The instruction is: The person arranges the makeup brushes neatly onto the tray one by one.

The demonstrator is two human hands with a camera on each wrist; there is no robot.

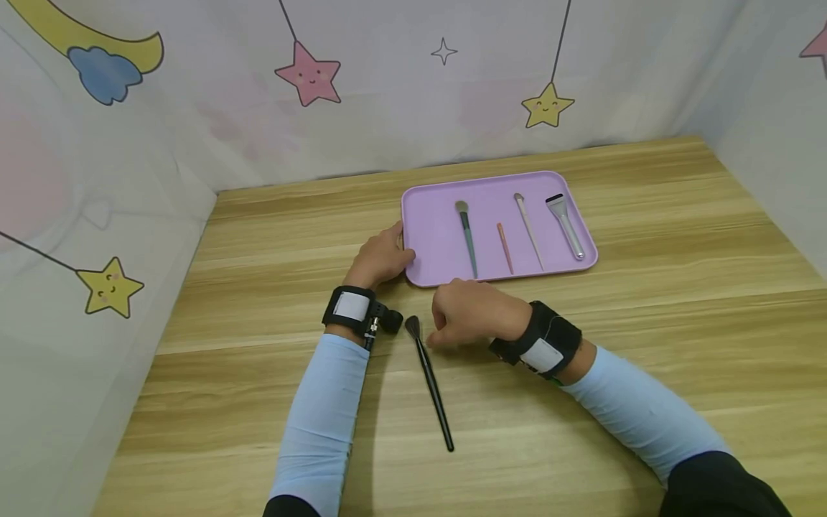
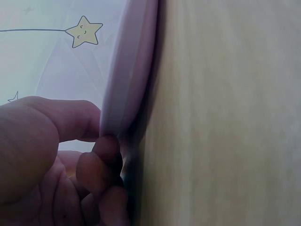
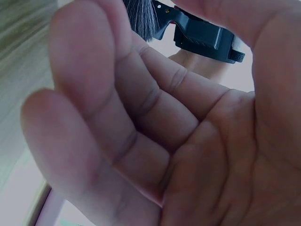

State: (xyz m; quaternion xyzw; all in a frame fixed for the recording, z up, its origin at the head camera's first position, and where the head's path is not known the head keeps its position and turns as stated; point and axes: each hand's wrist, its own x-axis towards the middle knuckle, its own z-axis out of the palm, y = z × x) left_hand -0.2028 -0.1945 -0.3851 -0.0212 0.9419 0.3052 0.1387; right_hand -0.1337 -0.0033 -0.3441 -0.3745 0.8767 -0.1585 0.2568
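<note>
My left hand (image 1: 381,256) grips the left edge of a lilac tray (image 1: 436,240), thumb at the rim and fingers curled under it in the left wrist view. On the tray lie a green-handled makeup brush (image 1: 468,240), a short pink stick (image 1: 505,248), a slim white brush (image 1: 530,231) and a silver flat-headed brush (image 1: 566,228). A large black makeup brush (image 1: 431,388) lies on the table between my forearms. Beside its bristle end, my right hand (image 1: 477,312) hovers with loosely bent fingers. Its palm (image 3: 202,165) holds nothing in the right wrist view, where dark bristles (image 3: 141,19) show behind the fingers.
The wooden table (image 1: 271,237) meets a white cloth backdrop (image 1: 388,108) printed with stars at the back and sides. Black straps with small cameras circle both wrists. The tray's near edge lies just beyond my right hand.
</note>
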